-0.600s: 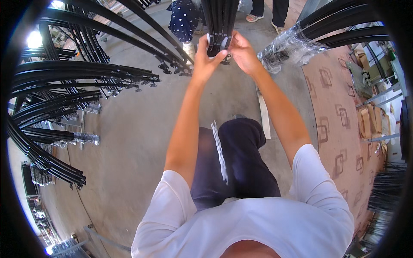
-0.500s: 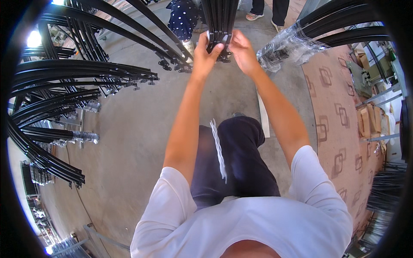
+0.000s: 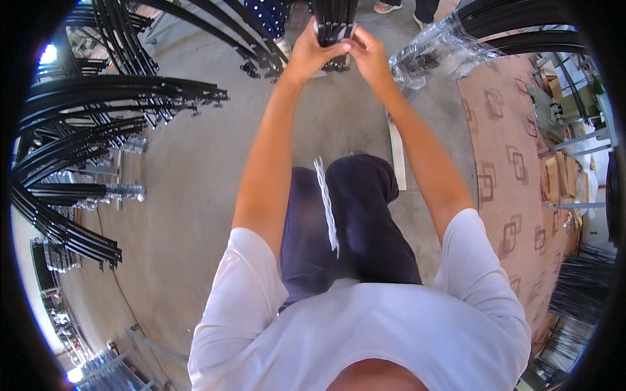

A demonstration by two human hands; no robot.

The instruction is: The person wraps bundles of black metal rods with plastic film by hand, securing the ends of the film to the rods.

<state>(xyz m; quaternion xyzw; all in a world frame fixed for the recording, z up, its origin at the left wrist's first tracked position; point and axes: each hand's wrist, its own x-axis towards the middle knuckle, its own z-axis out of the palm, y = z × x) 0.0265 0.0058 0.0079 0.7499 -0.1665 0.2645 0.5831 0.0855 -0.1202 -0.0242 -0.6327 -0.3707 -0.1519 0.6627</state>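
A bundle of long black rods [image 3: 334,14] hangs down from the top edge at the middle. My left hand [image 3: 310,55] is closed round the bundle's left side near its lower end, thumb across the front. My right hand [image 3: 370,53] grips the right side, its fingers bent against the rods and its tip close to my left thumb. Between the hands a bit of pale band [image 3: 342,32] shows across the rods; its ends are hidden by my fingers. A bunch of white strands [image 3: 327,205] hangs in front of my dark trousers.
Curved black rods [image 3: 124,94] hang in bundles on the left. Others, wrapped in clear plastic film [image 3: 443,55], reach in from the upper right. Patterned carpet [image 3: 505,176] covers the right-hand floor. Two people's legs [image 3: 427,9] show at the top. Cardboard [image 3: 557,177] stands far right.
Both hands have shifted slightly upward in view. My left thumb now reaches further right across the bundle, and my right fingers have drawn in closer to it.
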